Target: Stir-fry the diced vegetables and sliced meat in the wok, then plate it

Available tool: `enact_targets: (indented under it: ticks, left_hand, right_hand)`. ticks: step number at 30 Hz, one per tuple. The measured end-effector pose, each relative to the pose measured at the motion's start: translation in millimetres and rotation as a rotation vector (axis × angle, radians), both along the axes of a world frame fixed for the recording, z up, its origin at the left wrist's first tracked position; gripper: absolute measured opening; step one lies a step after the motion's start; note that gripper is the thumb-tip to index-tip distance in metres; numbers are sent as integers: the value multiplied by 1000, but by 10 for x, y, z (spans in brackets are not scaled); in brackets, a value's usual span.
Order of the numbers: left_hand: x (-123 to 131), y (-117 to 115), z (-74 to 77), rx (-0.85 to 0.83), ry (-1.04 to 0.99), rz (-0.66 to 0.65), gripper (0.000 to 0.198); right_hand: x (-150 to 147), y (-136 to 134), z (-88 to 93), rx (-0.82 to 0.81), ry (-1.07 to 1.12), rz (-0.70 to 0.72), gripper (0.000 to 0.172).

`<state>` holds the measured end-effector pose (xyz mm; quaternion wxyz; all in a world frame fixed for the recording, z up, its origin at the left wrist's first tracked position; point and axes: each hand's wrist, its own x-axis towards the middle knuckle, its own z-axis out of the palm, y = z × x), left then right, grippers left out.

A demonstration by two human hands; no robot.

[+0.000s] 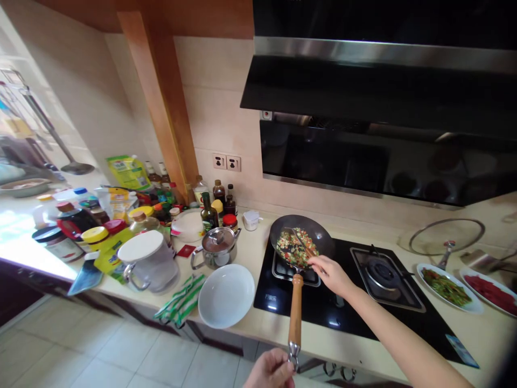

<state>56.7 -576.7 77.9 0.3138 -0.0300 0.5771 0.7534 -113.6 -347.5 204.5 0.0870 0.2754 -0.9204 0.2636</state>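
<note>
Black, one wooden-handled wok (325, 237) sits over the left of two burners (382, 271). The left hand (270, 371) grips its handle's (296, 312) end; the right hand (332, 275) holds one spatula (310, 252) in the chopped food (293, 249).

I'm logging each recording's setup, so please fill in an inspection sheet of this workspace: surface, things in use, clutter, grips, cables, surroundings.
Surface: pale counter with a black stove set in it.
Things in use: pan of chopped food over the left burner; spatula in the food.
Clutter: bottles, jars and bags crowd the counter's left; bowl and striped cloth lie nearer the stove.
Grips: left grip at the end of the pan's handle; right grip closed around the spatula.
Cables: nothing seen.
Surroundings: range hood above; wall sockets behind.
</note>
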Motion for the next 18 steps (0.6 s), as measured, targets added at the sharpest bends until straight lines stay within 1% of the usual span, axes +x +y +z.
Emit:
enact_targets:
  ticks: [1,2,4,6,8,9,10,11,13,15,17,18]
  left_hand:
    - [4,1,22,13,-25,1,63]
    - [9,-1,53,34,-51,-1,62]
    - [16,-17,132,68,-88,-9,59]
    - [22,-39,220,68,-108,-20,57]
    - [28,-56,293,52,-113,-28,56]
    - [32,-60,320,46,-112,-28,56]
    - [38,-60,339,43,-111,-25,55]
    - [45,-57,353,43,-108,-18,55]
    - [60,-45,369,29,-107,-2,57]
    - [73,-31,378,3,-111,10,60]
    - [79,-20,381,-16,-110,13,63]
    - [81,-16,381,-21,-108,14,64]
  right_hand:
    - [124,39,50,52,-38,53,25]
    - [256,101,140,111,-75,95,25]
    - [518,253,423,212,-136,128,27]
    - [747,371,769,255,-175,110,27]
    - [916,385,1055,264,-198,99,26]
    - [965,344,1140,266,-203,95,26]
    - [985,276,1178,275,-203,90,25]
    - [971,191,1168,295,-197,81,25]
    - [838,28,1047,363,-160,37,26]
    - [592,-40,897,405,-98,-47,26]
    - [300,28,845,332,-67,-162,24]
    - [157,98,871,246,-93,-239,22]
